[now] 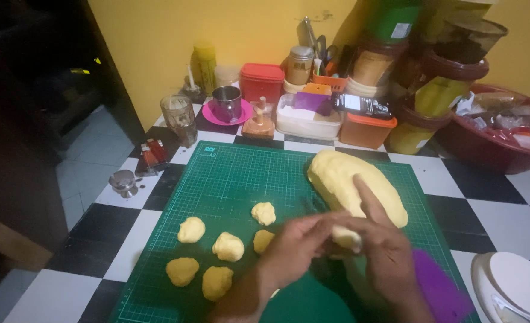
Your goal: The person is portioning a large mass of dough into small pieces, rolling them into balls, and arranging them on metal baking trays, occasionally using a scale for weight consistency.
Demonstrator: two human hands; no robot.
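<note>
Six small dough balls (217,254) already sit on the green cutting mat (241,173), bunched at its near left part: two nearest me, four a row or so up, none of them touching as far as I can see. Both hands are busy with the next one: my left hand (298,242) and my right hand (384,248) are closed together around a small dough piece (345,238), fingers pinching it between them, the right index finger stretched up over the big lump. That big dough loaf (354,185) lies on the far right part of the mat, touching my right hand, and most of it looks unportioned, so I judge there is a good deal left to split off. Its long axis runs diagonally, from the far end toward the jars at the back down to the near right by my hand. A purple scraper (441,290) lies just beside my right wrist on the tabletop (492,203).
</note>
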